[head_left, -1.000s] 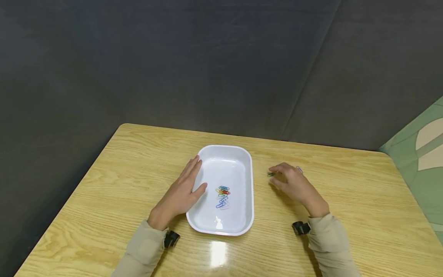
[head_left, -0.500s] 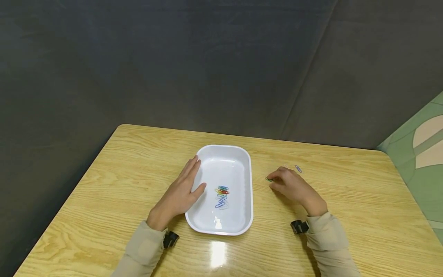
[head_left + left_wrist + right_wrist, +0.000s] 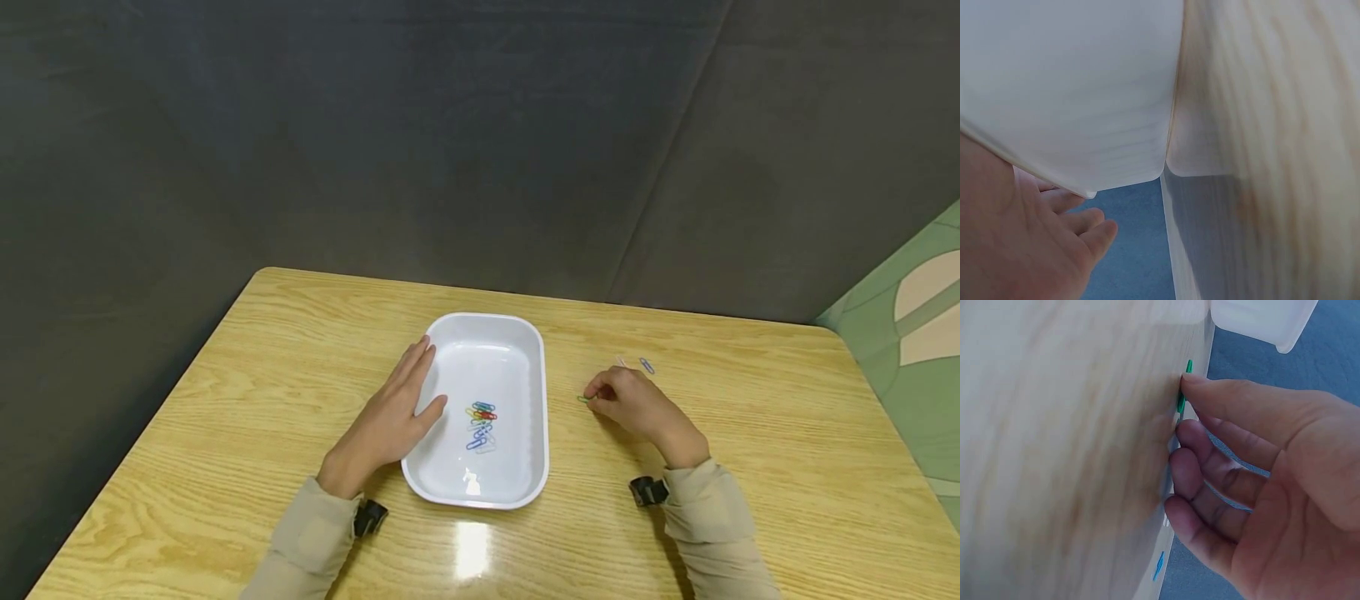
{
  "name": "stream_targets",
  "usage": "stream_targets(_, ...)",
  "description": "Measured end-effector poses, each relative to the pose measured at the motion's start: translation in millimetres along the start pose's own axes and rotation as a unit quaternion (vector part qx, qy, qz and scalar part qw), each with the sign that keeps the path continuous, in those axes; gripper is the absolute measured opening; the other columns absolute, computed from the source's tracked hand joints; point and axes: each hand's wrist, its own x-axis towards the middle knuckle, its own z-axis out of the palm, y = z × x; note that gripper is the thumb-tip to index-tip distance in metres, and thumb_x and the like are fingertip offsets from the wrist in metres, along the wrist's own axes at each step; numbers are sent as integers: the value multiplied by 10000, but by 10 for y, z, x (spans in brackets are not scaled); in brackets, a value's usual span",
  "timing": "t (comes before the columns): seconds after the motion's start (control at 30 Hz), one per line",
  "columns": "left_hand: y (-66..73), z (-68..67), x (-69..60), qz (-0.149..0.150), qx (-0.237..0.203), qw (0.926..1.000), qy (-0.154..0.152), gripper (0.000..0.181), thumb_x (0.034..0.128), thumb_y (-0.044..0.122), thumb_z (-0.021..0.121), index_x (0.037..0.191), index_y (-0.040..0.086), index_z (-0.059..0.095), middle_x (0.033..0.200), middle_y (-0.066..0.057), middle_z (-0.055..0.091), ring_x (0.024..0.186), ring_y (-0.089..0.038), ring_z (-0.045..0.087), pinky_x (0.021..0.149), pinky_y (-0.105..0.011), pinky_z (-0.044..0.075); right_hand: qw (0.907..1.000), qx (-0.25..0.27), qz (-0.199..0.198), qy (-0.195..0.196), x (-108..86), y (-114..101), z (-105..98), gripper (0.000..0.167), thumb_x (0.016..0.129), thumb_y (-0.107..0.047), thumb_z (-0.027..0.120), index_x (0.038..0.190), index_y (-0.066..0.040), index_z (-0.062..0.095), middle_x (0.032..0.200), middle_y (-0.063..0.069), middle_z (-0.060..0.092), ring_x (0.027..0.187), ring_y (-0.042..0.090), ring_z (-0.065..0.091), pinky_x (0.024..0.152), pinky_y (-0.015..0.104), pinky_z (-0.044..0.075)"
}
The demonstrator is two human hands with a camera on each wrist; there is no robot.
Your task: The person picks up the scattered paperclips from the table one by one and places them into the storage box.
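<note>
My left hand (image 3: 388, 417) lies along the left rim of a white rectangular tray (image 3: 542, 392), its fingers straight and the thumb reaching over the inside. In the left wrist view, the fingers (image 3: 1094, 231) show beside the tray's wall (image 3: 1085, 94). Several coloured paper clips (image 3: 483, 425) lie in a loose pile on the tray's floor. To the right of the tray, my right hand (image 3: 637, 408) pinches a green paper clip (image 3: 582, 399) at the tabletop. The right wrist view shows that green paper clip (image 3: 1189, 365) between thumb and index finger, partly hidden.
Behind the right hand, a blue paper clip (image 3: 647, 365) and a pale pink one (image 3: 620, 361) lie on the wooden table (image 3: 315, 333). A dark curtain (image 3: 450, 167) hangs beyond the table's far edge.
My right hand has come slightly nearer, its thumb and index finger closing on the green paper clip. The pink and blue paper clips behind it are uncovered. The left hand stays put.
</note>
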Motion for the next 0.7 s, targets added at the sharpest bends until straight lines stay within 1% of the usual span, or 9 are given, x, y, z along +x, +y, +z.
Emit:
stream_targets(0.2, 0, 3, 0, -27, -12, 10000, -11, 734, 1015, 368, 500, 1598, 85, 154, 1690, -54, 76, 1560, -295, 87, 1255, -486, 165, 10000, -18, 16, -15, -7, -3, 11, 52, 905, -42, 672, 887, -13, 711, 817, 46, 648, 739, 119, 529, 650, 255, 466)
stream_targets(0.43, 4, -1, 3, -26, -21, 10000, 9, 732, 1013, 363, 505, 1596, 80, 163, 1689, -60, 84, 1560, -296, 88, 1254, -487, 164, 9999, 76, 93, -52, -12, -13, 5, 41, 902, -23, 659, 915, -22, 699, 793, 31, 633, 719, 116, 502, 627, 232, 438)
stream_targets(0.7, 4, -1, -3, -34, 17, 10000, -3, 737, 1014, 368, 504, 1595, 74, 160, 1688, -72, 85, 1560, -298, 88, 1253, -492, 166, 9999, 80, 61, -45, -23, -19, 5, 46, 908, -23, 644, 915, -23, 690, 780, 24, 624, 703, 112, 490, 618, 227, 430)
